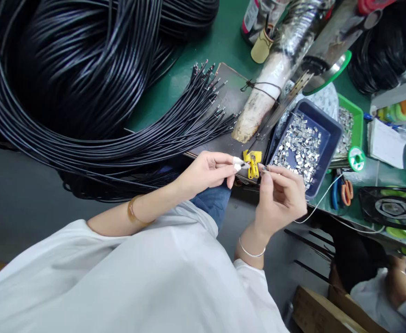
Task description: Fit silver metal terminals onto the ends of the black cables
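Fingertips of my left hand point(212, 172), with white coverings on them, pinch a small silvery metal piece point(245, 165) at the left side of a yellow fixture point(253, 163). On the fixture's other side, my right hand point(279, 192) is closed in a pinch between thumb and forefinger. Something small and dark shows at its fingertips, too small to name. Right of the fixture sits a dark blue bin point(332, 132) holding many small metal shells point(298, 147). The stripped ends of black cables point(175, 118) lie left of the fixture on a dark board point(232, 92).
A dirty white duct point(261, 99) slants down just behind the fixture. Big black cable coils point(95, 60) fill the left of the green table point(168, 88). Farther right are a green bin point(357, 115), a solder spool point(356, 158), pliers point(345, 192) and a fan point(393, 208). Another person's arm point(399, 282) shows lower right.
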A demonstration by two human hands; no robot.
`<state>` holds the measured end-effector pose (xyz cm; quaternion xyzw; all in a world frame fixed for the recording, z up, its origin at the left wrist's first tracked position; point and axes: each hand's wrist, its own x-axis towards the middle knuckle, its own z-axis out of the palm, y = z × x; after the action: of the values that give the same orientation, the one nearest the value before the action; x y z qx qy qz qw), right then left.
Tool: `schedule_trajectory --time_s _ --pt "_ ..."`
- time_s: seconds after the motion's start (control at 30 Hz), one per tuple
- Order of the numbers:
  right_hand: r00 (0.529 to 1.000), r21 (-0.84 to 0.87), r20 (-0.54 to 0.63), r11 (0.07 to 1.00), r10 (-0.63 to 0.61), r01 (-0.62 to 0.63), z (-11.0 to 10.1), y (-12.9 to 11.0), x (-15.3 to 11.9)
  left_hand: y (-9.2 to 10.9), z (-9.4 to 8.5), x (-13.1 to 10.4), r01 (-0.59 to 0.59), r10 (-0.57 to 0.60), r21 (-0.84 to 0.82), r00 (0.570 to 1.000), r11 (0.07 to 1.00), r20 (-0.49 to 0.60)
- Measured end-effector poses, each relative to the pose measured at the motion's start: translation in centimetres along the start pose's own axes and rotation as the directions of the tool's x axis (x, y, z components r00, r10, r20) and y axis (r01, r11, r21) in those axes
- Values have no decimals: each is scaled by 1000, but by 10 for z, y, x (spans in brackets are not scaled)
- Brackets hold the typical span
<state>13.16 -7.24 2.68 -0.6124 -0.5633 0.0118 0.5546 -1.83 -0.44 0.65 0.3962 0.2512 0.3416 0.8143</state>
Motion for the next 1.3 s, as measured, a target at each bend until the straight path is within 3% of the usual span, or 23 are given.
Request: schedule_trajectory --time_s 0.2,0.33,0.43,0.53,0.6,0.63,0.67,0.73,0.8,0.87,0.93,1.13,1.3 --pt "975 118 174 981 135 -157 11 9 -4 -2 7 2 -129 146 218 987 967 -65" --pt "969 132 195 976 149 -176 10 10 -4 -9 8 3 -246 297 353 950 903 -98" --pt "972 114 198 982 124 -148 9 11 -5 -10 3 2 -323 416 562 908 762 -42" --pt "978 67 198 994 73 -88 7 12 -6 -8 -1 2 -414 538 752 838 512 96" --pt "980 56 195 996 52 -64 7 13 -7 -7 -2 1 -458 577 812 794 362 190" --pt "980 74 191 994 59 -74 7 13 -8 -6 -2 0 -467 577 818 789 337 213" --pt "979 110 189 989 76 -98 7 13 -9 -6 -1 -1 -465 557 807 803 364 211" --pt "975 200 187 967 123 -161 9 13 -11 -5 2 -3 -405 442 710 885 575 147" --pt "971 250 188 949 145 -190 11 12 -13 -3 5 -4 -242 231 499 969 832 85" --pt "975 243 175 953 139 -179 12 11 -13 -1 6 -4 -56 40 285 997 957 60" --pt "982 193 147 971 115 -142 13 9 -13 2 6 -2 23 -28 180 999 983 27" --pt "996 41 -38 995 -86 88 13 9 -13 10 6 6 -7 32 167 988 986 -150" --pt "974 -30 2 973 -227 227 16 9 -15 11 5 8 -28 54 188 989 982 -136"
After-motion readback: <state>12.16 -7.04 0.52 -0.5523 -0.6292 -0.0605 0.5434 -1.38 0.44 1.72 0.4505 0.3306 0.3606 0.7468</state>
